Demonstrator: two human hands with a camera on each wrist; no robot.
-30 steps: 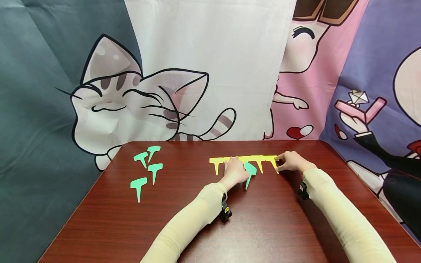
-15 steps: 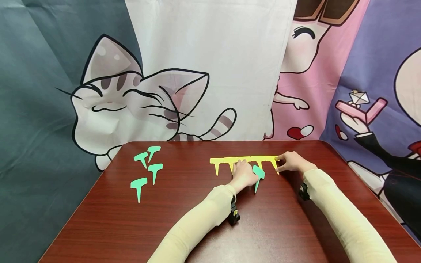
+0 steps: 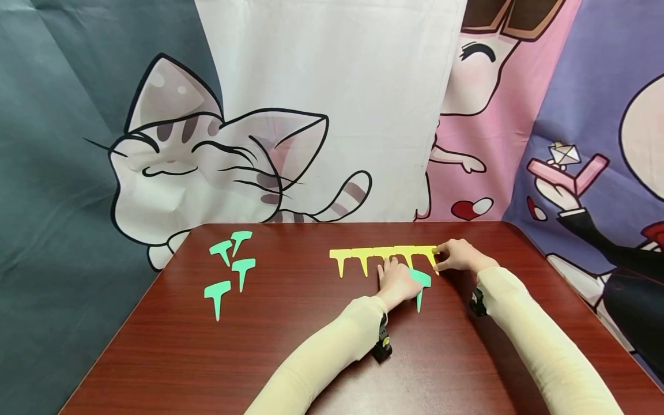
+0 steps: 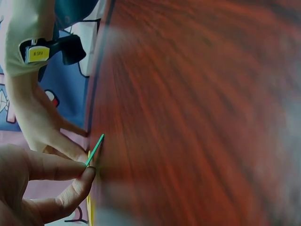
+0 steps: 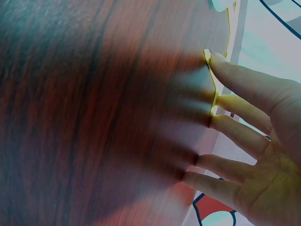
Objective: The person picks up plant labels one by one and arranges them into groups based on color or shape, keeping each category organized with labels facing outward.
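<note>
Head view: pinching a green tag [image 3: 422, 279] in the left hand [image 3: 398, 283], near a row of yellow tags [image 3: 363, 253]; gripping the row's end tag [image 3: 426, 250] in the right hand [image 3: 461, 255]. Left wrist: holding the green tag edge-on between thumb and finger. Right wrist: resting spread outer fingers on the table [image 5: 103, 117].

Free lane left of yellow row [image 3: 383, 252]

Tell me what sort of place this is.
Probably an indoor recording setup, though the wider room is out of view: a wood-grained table stands before a cartoon-printed backdrop, and a small black device sits on each wrist.
</note>
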